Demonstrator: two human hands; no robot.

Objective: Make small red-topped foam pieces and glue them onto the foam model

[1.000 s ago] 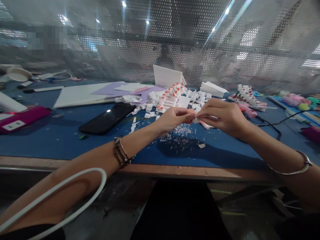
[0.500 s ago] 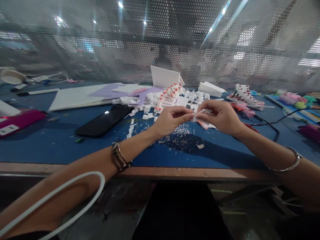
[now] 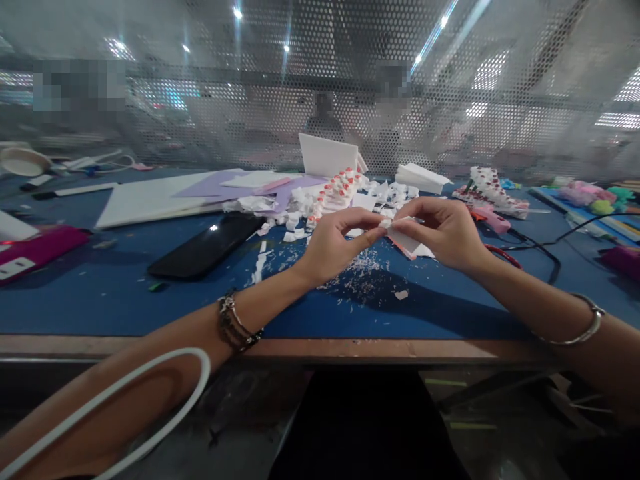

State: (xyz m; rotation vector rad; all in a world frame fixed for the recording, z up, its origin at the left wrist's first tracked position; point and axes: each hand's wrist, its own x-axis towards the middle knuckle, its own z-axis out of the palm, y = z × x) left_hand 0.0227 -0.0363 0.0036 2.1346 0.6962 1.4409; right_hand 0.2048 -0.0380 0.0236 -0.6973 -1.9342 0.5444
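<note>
Both my hands meet above the blue table, pinching a small white piece of paper or thin foam (image 3: 404, 239). My left hand (image 3: 336, 243) grips its left end between thumb and fingertips. On the other side, my right hand (image 3: 443, 233) pinches it with thumb and forefinger, and a pale flap hangs below those fingers. Just behind the hands leans a white stepped piece with red-orange dots (image 3: 336, 192), among crumpled white scraps (image 3: 303, 200). Fine white shreds (image 3: 364, 272) lie on the table beneath my hands.
A black phone (image 3: 207, 248) lies to the left, with white and purple sheets (image 3: 150, 193) behind it. At the right are a pink glue gun (image 3: 495, 221), its dark cable, and a white red-dotted piece (image 3: 487, 187). A perforated metal screen (image 3: 280, 100) stands behind; people show through it.
My hands stay together in nearly the same place. The white piece has turned between my fingers, and more of its flap shows under my right hand. The view has shifted slightly.
</note>
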